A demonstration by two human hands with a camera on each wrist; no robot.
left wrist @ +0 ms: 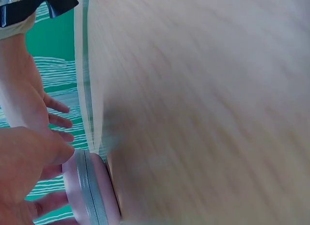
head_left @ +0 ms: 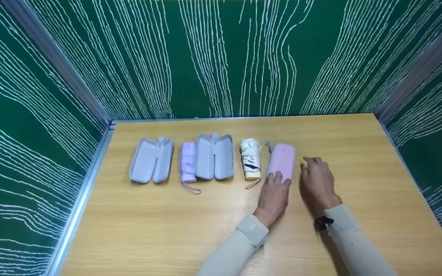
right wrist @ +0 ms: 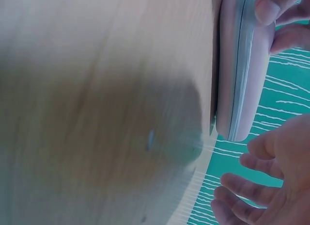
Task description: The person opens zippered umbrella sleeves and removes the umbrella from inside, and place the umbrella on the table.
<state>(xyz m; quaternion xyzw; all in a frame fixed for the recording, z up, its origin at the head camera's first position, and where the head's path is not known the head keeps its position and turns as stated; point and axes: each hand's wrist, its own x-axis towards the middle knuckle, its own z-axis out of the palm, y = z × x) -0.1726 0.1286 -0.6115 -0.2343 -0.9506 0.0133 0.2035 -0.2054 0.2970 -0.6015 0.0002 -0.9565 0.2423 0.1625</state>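
A closed pink zippered case (head_left: 283,155) lies on the table, a grey loop at its far end. My left hand (head_left: 274,197) holds its near end, with the thumb by the zipper side and fingers over the top. To the right, my right hand (head_left: 319,180) is apart from the case, fingers loosely bent and holding nothing. The right wrist view shows the case's grey zipper (right wrist: 242,74) running along its side. Left of the pink case lies a folded cream umbrella (head_left: 251,159) with a wrist strap.
Further left, an open grey-lavender case (head_left: 224,157) sits against a folded purple umbrella (head_left: 188,161). A second open case (head_left: 144,161) lies at the far left. Green panels with white lines (head_left: 205,57) enclose the wooden table (head_left: 167,230) at the back and sides.
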